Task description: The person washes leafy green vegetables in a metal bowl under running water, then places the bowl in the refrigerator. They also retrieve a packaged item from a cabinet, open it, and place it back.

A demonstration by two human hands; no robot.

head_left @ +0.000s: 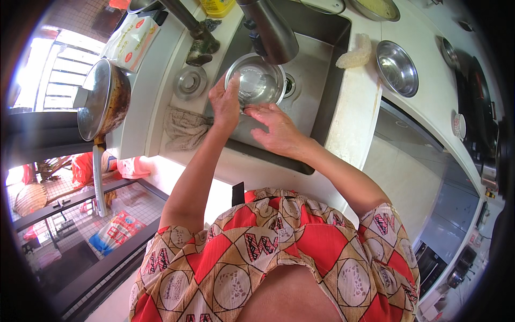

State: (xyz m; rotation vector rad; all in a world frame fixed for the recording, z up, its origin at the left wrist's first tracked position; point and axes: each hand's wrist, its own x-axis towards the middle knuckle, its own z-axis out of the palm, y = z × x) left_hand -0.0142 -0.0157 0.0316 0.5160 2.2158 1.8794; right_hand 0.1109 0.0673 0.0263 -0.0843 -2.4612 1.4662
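Head view: steel bowl held one-sided inside the sink, close under the tap

Inside the sink, toward its left side, sits a shiny steel bowl. The left hand is closed around its left rim, thumb uppermost, the other fingers mostly hidden. The right hand is half open at the near rim, thumb apart from the fingers; whether its fingertips bear on the metal, I cannot tell.

With the grip mainly on one side, the smooth bowl could twist and drop onto the sink floor, more so if the skin is wet, as it appears. A straight lift could knock it against the dark tap overhanging the sink, which is the main obstacle. Any water inside might slop out if it tips, though glare hides the contents.

On the sink's right ledge lies a loofah, easily brushed in. A second steel bowl rests on the bench right of the sink; a crumpled rag lies left of it.
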